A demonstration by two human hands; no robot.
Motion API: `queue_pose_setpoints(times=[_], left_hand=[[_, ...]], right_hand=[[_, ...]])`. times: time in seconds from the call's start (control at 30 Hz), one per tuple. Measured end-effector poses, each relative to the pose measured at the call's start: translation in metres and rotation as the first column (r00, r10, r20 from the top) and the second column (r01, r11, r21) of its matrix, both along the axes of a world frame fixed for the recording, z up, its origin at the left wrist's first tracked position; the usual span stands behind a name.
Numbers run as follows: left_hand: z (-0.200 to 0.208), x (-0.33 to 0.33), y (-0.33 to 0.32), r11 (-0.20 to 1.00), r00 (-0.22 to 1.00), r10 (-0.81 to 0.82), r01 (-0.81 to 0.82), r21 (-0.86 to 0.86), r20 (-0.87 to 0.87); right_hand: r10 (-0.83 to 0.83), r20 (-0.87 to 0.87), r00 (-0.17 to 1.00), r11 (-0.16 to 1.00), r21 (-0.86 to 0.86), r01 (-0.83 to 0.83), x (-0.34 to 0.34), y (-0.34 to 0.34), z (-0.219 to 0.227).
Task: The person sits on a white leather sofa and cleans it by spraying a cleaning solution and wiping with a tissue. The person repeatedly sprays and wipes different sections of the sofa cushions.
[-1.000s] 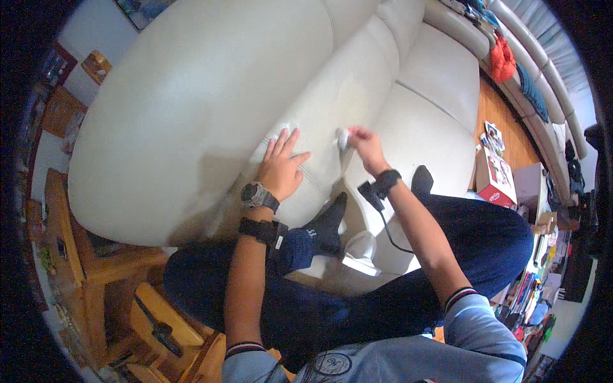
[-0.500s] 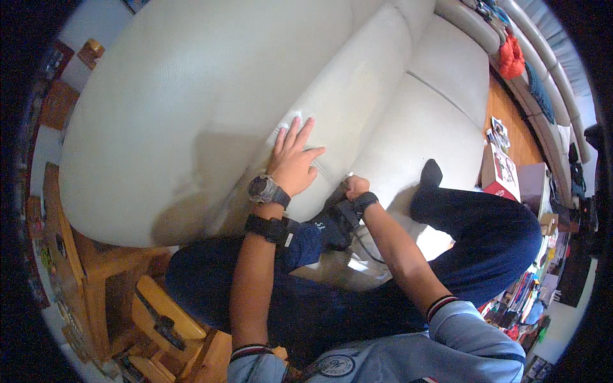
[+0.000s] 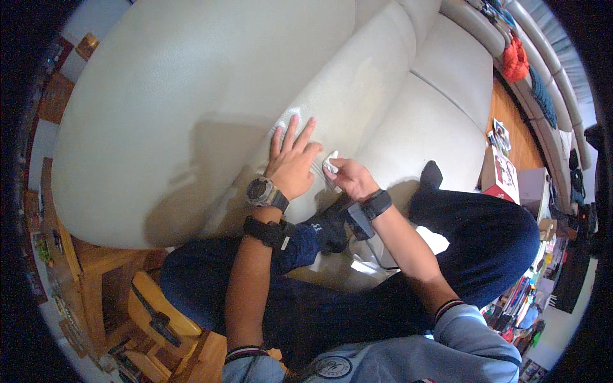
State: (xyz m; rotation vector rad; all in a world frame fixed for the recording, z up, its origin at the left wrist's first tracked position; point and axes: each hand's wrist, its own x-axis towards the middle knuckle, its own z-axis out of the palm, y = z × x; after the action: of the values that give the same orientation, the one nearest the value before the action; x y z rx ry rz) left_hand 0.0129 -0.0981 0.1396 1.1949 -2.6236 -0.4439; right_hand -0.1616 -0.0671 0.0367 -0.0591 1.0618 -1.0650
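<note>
The cream leather sofa (image 3: 357, 83) fills the space in front of me. My left hand (image 3: 292, 169) lies with spread fingers on its padded ridge, by a shiny, wet-looking patch near the fingertips. Just right of it, my right hand (image 3: 353, 179) pinches a small crumpled white wad (image 3: 330, 162), perhaps a tissue or wipe. The wad is at the creased leather beside the left thumb; whether it presses on the surface I cannot tell. A watch (image 3: 264, 191) and a black strap are on my left wrist, and another black strap (image 3: 375, 204) is on my right.
My crossed legs (image 3: 485, 233) rest on the seat, one socked foot (image 3: 431, 173) pointing forward. A wooden chair (image 3: 163, 306) stands at lower left. On the right are a red-and-white box (image 3: 500, 174), wooden flooring (image 3: 511, 115) and an orange cloth (image 3: 514, 60) on another sofa part.
My right hand has moved up and left from near my foot to beside my left hand, and the white wad now shows in its fingers. My left hand has barely shifted.
</note>
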Motion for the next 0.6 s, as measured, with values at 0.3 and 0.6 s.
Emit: queue_pose_setpoints(times=[0.3,0.6], left_hand=[[-0.005,0.005,-0.004,1.0,0.991,-0.024,0.024,0.003,-0.132],[0.0,0.009,-0.009,0.992,0.994,-0.049,0.06,0.11,-0.094]], right_hand=[[0.009,0.375,0.927,1.0,0.017,-0.017,-0.047,0.003,-0.007],[0.212,-0.977,-0.002,0.658,0.144,-0.739,-0.086,0.05,-0.073]])
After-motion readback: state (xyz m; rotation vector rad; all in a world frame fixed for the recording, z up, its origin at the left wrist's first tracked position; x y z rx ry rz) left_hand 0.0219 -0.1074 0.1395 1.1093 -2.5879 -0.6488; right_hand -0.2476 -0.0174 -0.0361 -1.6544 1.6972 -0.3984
